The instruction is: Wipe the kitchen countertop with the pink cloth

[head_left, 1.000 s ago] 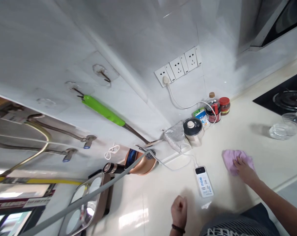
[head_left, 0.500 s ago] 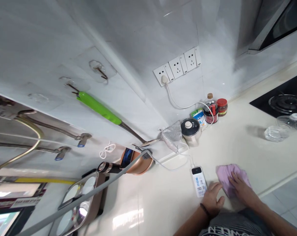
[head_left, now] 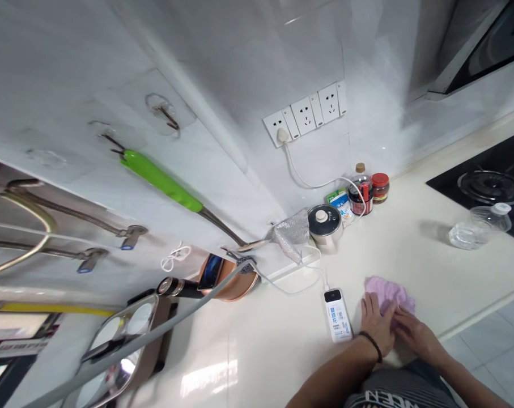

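A pink cloth (head_left: 388, 292) lies on the cream countertop (head_left: 410, 249) near its front edge. My left hand (head_left: 374, 324), with a dark band on the wrist, rests flat on the cloth's near left corner, fingers stretched out. My right hand (head_left: 412, 331) lies flat on the cloth's near right part, touching the left hand. A white power bank (head_left: 337, 315) on a white cable sits just left of my left hand.
A small steel pot (head_left: 325, 225), a silver mesh cloth (head_left: 288, 233), a carton and jars (head_left: 369, 191) stand at the wall under the sockets (head_left: 308, 112). A clear plastic bottle (head_left: 478, 225) lies by the gas hob (head_left: 490, 184). A copper pan (head_left: 226, 280) and grill appliance (head_left: 124, 345) are at the left.
My left hand went from a fist near the counter's front to flat on the cloth. The cloth and right hand slid nearer and left, toward the power bank.
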